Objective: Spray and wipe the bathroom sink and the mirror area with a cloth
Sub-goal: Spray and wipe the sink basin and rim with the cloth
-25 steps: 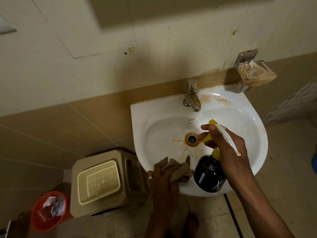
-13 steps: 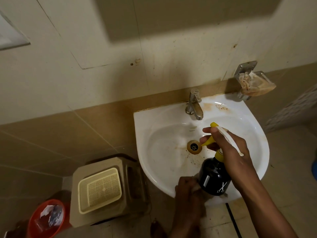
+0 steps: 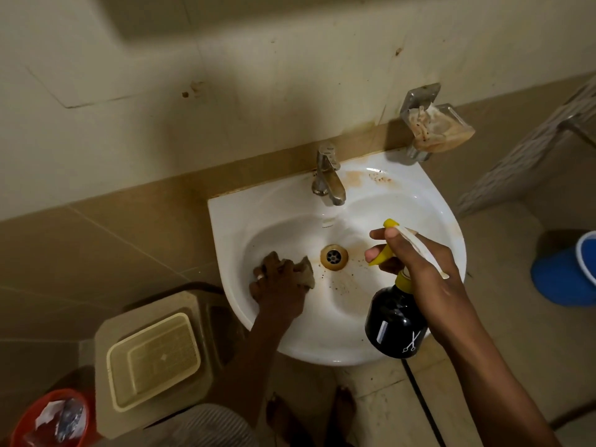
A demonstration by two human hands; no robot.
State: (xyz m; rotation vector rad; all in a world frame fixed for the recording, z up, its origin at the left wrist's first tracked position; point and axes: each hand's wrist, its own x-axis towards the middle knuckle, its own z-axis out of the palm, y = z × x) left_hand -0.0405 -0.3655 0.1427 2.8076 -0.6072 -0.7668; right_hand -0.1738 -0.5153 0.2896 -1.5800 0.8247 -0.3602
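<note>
Both hands occupied: left hand [image 3: 277, 283] pressed cloth [image 3: 304, 273] inside sink [image 3: 429, 201] left wall; right hand [image 3: 429, 269] gripped spray bottle [image 3: 395, 324] (scissors icon) above the front rim.

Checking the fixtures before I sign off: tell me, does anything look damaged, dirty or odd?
Yes. The wall-mounted soap dish right of the tap is caked in brown residue. Rusty stains mark the sink ledge beside the tap and ring the drain.

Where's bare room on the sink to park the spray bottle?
Flat rim left of the faucet, up to the sink corner, is bare. Right of the faucet is stained but free, below the soap dish. The basin is crowded: left hand with cloth, drain.
</note>
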